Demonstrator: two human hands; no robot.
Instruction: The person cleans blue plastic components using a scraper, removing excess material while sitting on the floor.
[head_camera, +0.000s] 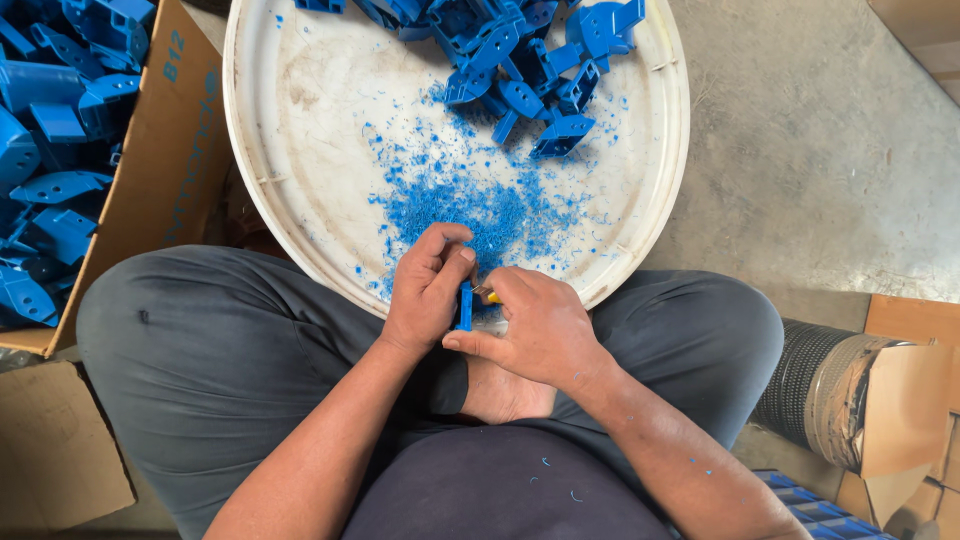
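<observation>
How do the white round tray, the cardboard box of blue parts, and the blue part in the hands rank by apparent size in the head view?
1. White round tray
2. Cardboard box, partly cut off by the frame, so unsure
3. Blue part, clearly smallest

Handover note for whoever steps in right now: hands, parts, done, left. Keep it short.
Left hand: grips a small blue plastic part upright over the tray's near rim.
Right hand: holds a yellow-handled tool against that part.
White round tray: blue shavings in the middle, pile of blue parts at the far side.
Cardboard box on the left holds more blue parts.
Done: shavings show trimming. Left: cannot tell which parts are trimmed.
</observation>
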